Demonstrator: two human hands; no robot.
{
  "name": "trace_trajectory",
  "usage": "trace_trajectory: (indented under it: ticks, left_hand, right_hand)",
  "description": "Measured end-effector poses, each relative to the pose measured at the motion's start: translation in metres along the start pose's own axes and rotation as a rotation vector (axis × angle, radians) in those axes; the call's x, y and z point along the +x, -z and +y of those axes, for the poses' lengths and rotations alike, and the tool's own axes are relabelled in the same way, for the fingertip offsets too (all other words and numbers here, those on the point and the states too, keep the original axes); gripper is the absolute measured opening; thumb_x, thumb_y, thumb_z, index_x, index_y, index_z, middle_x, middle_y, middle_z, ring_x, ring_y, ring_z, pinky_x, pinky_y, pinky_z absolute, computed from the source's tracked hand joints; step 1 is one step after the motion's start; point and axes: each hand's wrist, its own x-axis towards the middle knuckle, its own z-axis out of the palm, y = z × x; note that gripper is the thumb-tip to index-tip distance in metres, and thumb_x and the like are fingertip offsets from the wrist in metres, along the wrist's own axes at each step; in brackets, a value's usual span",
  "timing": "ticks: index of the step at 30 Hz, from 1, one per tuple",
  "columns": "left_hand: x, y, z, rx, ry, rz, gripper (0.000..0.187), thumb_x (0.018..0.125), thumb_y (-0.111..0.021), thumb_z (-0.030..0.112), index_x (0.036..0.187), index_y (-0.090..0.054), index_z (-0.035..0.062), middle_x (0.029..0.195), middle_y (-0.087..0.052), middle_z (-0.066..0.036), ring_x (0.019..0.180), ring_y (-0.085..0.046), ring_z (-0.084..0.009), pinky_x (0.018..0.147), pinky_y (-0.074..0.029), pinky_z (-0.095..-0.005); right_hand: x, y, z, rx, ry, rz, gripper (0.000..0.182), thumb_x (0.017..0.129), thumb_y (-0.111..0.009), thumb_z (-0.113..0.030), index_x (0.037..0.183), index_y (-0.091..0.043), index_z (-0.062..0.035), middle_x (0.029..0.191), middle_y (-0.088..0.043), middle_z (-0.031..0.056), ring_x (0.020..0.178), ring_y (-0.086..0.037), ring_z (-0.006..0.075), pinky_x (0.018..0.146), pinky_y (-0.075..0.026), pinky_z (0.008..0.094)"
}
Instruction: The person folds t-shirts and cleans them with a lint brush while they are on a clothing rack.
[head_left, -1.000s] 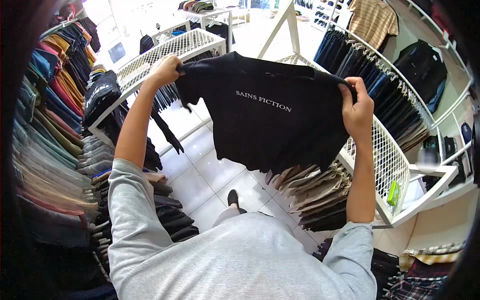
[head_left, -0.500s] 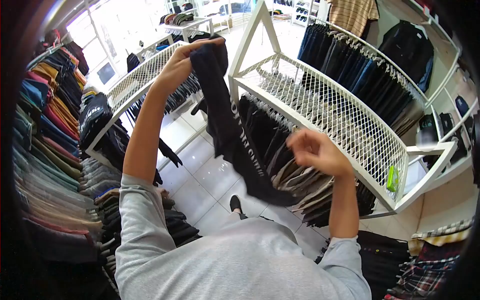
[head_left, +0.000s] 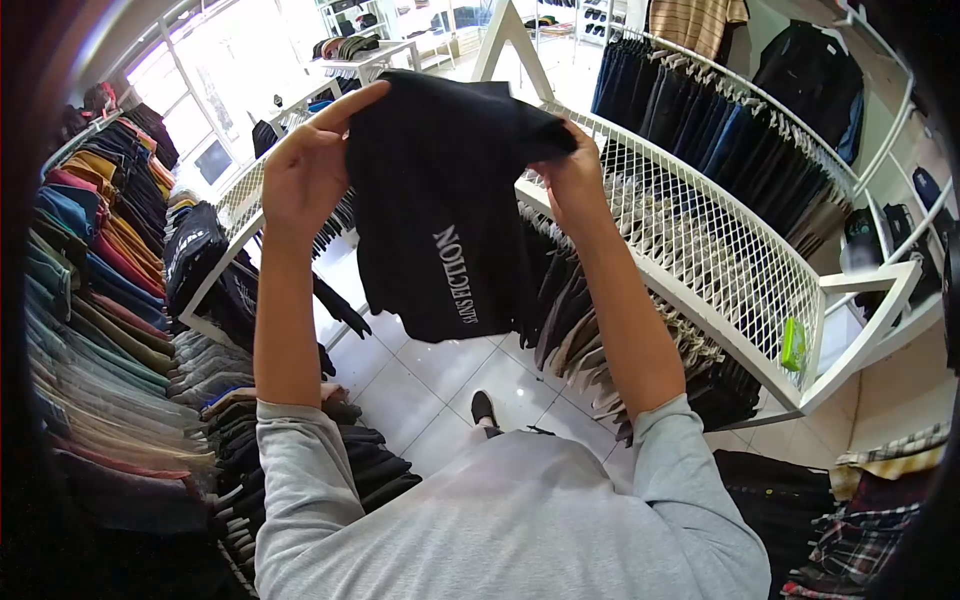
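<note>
A black garment (head_left: 420, 200) with white lettering that reads "SAINS FICTION" is held up in front of me, folded over at the top. Its exact kind does not show. My left hand (head_left: 308, 172) pinches its upper left edge, the index finger stretched along the top. At the upper right corner, my right hand (head_left: 574, 188) is closed on a bunched end of the same cloth. The lower part hangs loose above the tiled floor.
To my right stands a white mesh-topped rack (head_left: 700, 240) with hung clothes below and a small green packet (head_left: 793, 345) on it. Clothes on hangers (head_left: 110, 280) line the left side. Folded plaid shirts (head_left: 870, 530) lie at lower right.
My right hand, free before, has moved up and left and taken hold of the garment. The garment went from a hanging narrow strip to spread wide between both hands.
</note>
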Motion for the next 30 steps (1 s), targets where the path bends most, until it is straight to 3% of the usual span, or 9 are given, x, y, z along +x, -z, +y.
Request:
trace_trajectory:
  ticks: [2,4,6,8,10,11,12,19,30]
  left_hand:
    - [-0.008,0.005,-0.030,0.173,-0.099,0.133,0.072,0.092,-0.072,0.022,0.151,-0.043,-0.0051,0.147,-0.054,-0.020,0.129,-0.058,-0.0208,0.113,-0.043,-0.0374]
    - [-0.012,0.022,-0.074,0.893,0.081,0.439,0.062,0.094,-0.074,0.025,0.144,-0.052,-0.0041,0.133,-0.064,-0.015,0.118,-0.063,-0.0162,0.105,-0.048,-0.0315]
    - [-0.008,0.021,-0.102,0.486,0.385,0.297,0.051,0.095,-0.075,0.028,0.133,-0.063,-0.0024,0.116,-0.072,-0.007,0.102,-0.067,-0.0100,0.094,-0.052,-0.0251]
    - [0.003,0.008,-0.122,0.300,0.247,0.320,0.031,0.100,-0.070,0.027,0.115,-0.073,-0.0001,0.101,-0.074,-0.002,0.088,-0.067,-0.0061,0.081,-0.054,-0.0216]
    - [0.028,-0.002,-0.118,0.381,0.209,0.362,0.028,0.103,-0.065,0.025,0.116,-0.069,0.0005,0.103,-0.073,-0.005,0.086,-0.068,-0.0079,0.077,-0.056,-0.0242]
    - [0.038,-0.029,-0.110,0.366,0.152,0.373,0.032,0.099,-0.071,0.029,0.106,-0.074,-0.0020,0.086,-0.071,0.000,0.076,-0.065,-0.0054,0.069,-0.052,-0.0215]
    - [0.048,-0.036,-0.106,0.433,0.122,0.326,0.035,0.097,-0.073,0.031,0.106,-0.073,-0.0029,0.085,-0.071,0.000,0.072,-0.065,-0.0060,0.066,-0.053,-0.0223]
    - [0.102,-0.112,-0.097,0.603,0.011,0.125,0.032,0.094,-0.077,0.030,0.111,-0.076,0.0035,0.092,-0.076,-0.003,0.080,-0.070,-0.0095,0.075,-0.055,-0.0244]
    - [0.139,-0.123,-0.102,0.596,-0.097,-0.026,0.030,0.094,-0.076,0.029,0.114,-0.076,0.0063,0.096,-0.077,-0.003,0.082,-0.071,-0.0103,0.076,-0.056,-0.0245]
  right_hand:
    - [0.005,-0.009,-0.004,-0.098,0.051,-0.078,0.013,0.094,-0.069,-0.004,0.107,-0.070,0.0010,0.097,-0.074,0.0063,0.084,-0.069,0.0101,0.073,-0.054,0.0225]
    - [0.003,-0.015,-0.011,-0.228,0.043,-0.104,0.012,0.093,-0.067,0.002,0.104,-0.070,0.0033,0.098,-0.074,0.0077,0.088,-0.069,0.0113,0.080,-0.056,0.0249]
    - [-0.002,-0.008,-0.010,-0.253,0.066,-0.128,0.013,0.092,-0.067,0.004,0.104,-0.070,0.0037,0.099,-0.074,0.0080,0.089,-0.069,0.0118,0.081,-0.056,0.0257]
    - [-0.011,0.005,-0.018,-0.321,0.090,-0.092,0.014,0.092,-0.066,0.005,0.105,-0.070,0.0033,0.099,-0.074,0.0079,0.090,-0.068,0.0117,0.082,-0.056,0.0259]
    - [-0.028,0.022,-0.028,-0.392,0.097,-0.052,0.015,0.092,-0.066,0.006,0.105,-0.069,0.0029,0.099,-0.074,0.0078,0.091,-0.068,0.0116,0.082,-0.056,0.0261]
    - [-0.038,0.034,-0.033,-0.411,0.069,-0.020,0.016,0.091,-0.068,0.005,0.107,-0.069,0.0025,0.100,-0.073,0.0073,0.092,-0.068,0.0113,0.083,-0.056,0.0259]
    - [-0.048,0.044,-0.037,-0.430,0.045,0.010,0.018,0.090,-0.070,0.005,0.109,-0.068,0.0022,0.100,-0.073,0.0069,0.092,-0.067,0.0111,0.083,-0.055,0.0256]
    - [-0.141,0.086,-0.025,-0.797,-0.042,0.050,0.043,0.081,-0.087,-0.010,0.116,-0.063,-0.0049,0.105,-0.071,0.0038,0.093,-0.066,0.0110,0.086,-0.049,0.0271]
    - [-0.185,0.083,0.007,-0.583,-0.109,0.097,0.030,0.084,-0.080,-0.007,0.111,-0.066,-0.0034,0.098,-0.071,0.0018,0.091,-0.062,0.0080,0.080,-0.051,0.0276]
